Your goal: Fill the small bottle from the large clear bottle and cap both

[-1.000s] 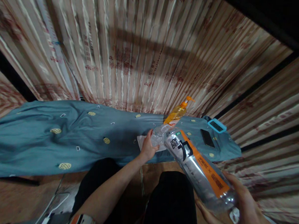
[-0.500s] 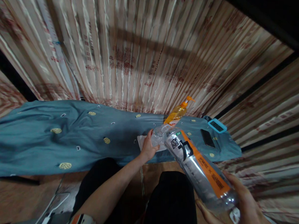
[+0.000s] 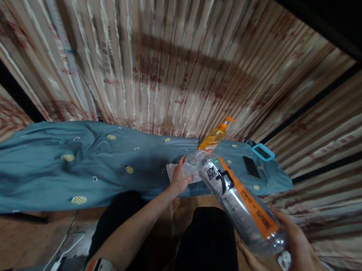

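Note:
A large clear plastic bottle [image 3: 235, 199] with a silver and orange label slants above the near edge of the cloth-covered table. No liquid can be made out in it. My right hand [image 3: 302, 255] holds its base end at the lower right, thumb and fingers on either side. My left hand [image 3: 180, 178] is closed on the clear, narrower end, whose exact shape is hard to make out. Beneath that hand lies a white tissue or cloth [image 3: 170, 171], partly covered. Just behind the bottle's clear end stands a pump bottle [image 3: 214, 138] of yellow-orange liquid.
The table wears a blue-green cloth [image 3: 149, 154] with pineapple prints. A dark phone [image 3: 251, 167] and a blue-framed digital clock [image 3: 263, 152] sit on its right part. Pleated curtains [image 3: 172, 70] hang behind. White cables [image 3: 64, 250] run at the lower left.

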`<action>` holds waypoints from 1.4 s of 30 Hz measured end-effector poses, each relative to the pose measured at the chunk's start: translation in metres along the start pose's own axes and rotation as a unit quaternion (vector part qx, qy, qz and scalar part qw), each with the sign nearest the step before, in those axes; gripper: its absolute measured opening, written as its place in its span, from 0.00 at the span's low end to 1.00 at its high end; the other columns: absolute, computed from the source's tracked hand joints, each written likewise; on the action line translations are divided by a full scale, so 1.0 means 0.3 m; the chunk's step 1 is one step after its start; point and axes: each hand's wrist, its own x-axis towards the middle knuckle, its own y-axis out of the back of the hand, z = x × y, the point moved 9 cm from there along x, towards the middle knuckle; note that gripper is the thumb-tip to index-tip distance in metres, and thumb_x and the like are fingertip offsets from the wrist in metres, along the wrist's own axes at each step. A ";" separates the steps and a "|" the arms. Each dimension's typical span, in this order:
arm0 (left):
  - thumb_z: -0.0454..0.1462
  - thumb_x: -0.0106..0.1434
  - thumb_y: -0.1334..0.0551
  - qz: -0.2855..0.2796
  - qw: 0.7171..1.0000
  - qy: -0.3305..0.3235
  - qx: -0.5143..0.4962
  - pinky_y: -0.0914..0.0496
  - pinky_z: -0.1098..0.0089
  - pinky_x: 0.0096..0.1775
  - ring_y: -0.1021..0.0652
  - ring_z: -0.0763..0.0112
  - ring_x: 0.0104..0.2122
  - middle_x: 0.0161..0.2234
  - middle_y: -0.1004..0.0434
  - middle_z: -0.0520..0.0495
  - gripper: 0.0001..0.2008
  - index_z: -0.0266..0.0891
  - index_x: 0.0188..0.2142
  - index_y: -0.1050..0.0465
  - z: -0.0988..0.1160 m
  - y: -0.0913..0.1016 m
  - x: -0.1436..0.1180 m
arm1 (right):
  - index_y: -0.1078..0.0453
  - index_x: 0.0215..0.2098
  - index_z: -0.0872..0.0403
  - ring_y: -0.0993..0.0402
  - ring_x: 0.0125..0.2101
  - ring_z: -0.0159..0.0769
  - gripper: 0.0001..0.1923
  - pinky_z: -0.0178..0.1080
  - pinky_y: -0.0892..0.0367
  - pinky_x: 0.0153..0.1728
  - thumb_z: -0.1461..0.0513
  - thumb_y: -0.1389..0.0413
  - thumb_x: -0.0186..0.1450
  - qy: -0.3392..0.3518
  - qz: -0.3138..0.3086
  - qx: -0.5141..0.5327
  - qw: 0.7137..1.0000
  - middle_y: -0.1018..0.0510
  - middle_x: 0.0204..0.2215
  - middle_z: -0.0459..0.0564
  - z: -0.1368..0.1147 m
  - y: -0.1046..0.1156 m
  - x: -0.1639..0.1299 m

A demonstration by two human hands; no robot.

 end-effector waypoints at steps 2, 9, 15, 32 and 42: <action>0.28 0.46 0.28 0.002 1.000 0.000 0.000 0.35 0.51 0.63 0.25 0.53 0.56 0.57 0.26 0.42 0.44 0.44 0.62 0.39 0.001 0.001 0.000 | 0.42 0.63 0.66 0.19 0.27 0.42 0.40 0.38 0.28 0.19 0.40 0.55 0.71 0.002 0.000 -0.003 1.000 0.21 0.40 0.63 0.003 -0.003 0.000; 0.28 0.47 0.29 -0.006 1.000 0.001 0.001 0.34 0.51 0.63 0.24 0.54 0.56 0.58 0.26 0.40 0.44 0.42 0.63 0.40 0.007 -0.003 0.000 | 0.44 0.66 0.64 0.19 0.28 0.41 0.41 0.37 0.27 0.20 0.40 0.52 0.70 -0.008 -0.013 0.017 1.000 0.21 0.43 0.64 0.015 -0.022 -0.009; 0.28 0.46 0.28 0.000 1.000 0.004 0.003 0.34 0.50 0.63 0.25 0.55 0.57 0.57 0.26 0.42 0.44 0.45 0.62 0.40 -0.008 -0.004 0.002 | 0.43 0.65 0.66 0.18 0.29 0.41 0.41 0.36 0.26 0.22 0.40 0.54 0.71 0.001 -0.010 0.018 1.000 0.21 0.44 0.65 0.002 -0.014 -0.002; 0.27 0.45 0.29 0.005 1.000 0.003 -0.005 0.36 0.50 0.64 0.26 0.54 0.57 0.58 0.27 0.42 0.45 0.44 0.62 0.39 -0.010 0.000 0.002 | 0.44 0.66 0.66 0.19 0.28 0.40 0.41 0.36 0.28 0.19 0.41 0.53 0.71 0.003 -0.009 0.014 1.000 0.21 0.44 0.66 0.007 -0.006 -0.005; 0.29 0.46 0.28 -0.006 1.000 0.000 -0.003 0.35 0.49 0.63 0.25 0.55 0.56 0.57 0.26 0.42 0.44 0.44 0.62 0.40 0.000 -0.002 0.000 | 0.46 0.68 0.62 0.19 0.29 0.41 0.42 0.37 0.27 0.20 0.41 0.49 0.69 -0.003 -0.016 0.021 1.000 0.21 0.47 0.64 0.017 -0.024 -0.008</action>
